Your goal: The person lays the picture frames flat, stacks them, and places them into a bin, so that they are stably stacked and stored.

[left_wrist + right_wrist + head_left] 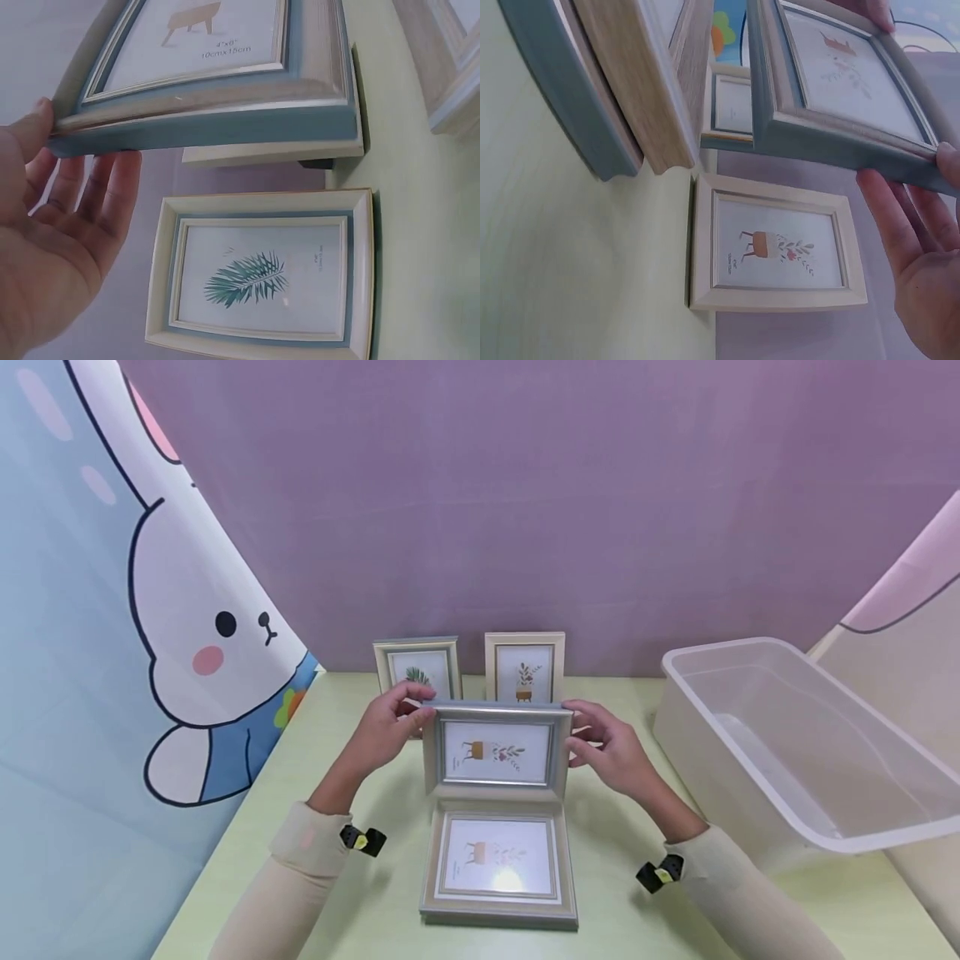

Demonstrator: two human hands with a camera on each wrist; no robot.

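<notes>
Both hands hold a picture frame [498, 789] on its long side, its plant print turned sideways. My left hand [381, 728] pinches its upper left corner, thumb in front and fingers behind. At the upper right corner, my right hand [613, 752] grips it the same way. Nearer to me, a second frame [498, 906] lies face up, light glaring off its print; in the right wrist view it rests on another frame [562, 90]. Behind the held one stand a palm-leaf frame [259, 341] and a pale frame with a potted-plant print [780, 298], both leaning back.
An open translucent plastic bin [742, 760] stands on the right of the pale green table [622, 893]. A purple backdrop [525, 510] rises behind the table. To the left hangs a blue cloth with a cartoon rabbit [202, 610].
</notes>
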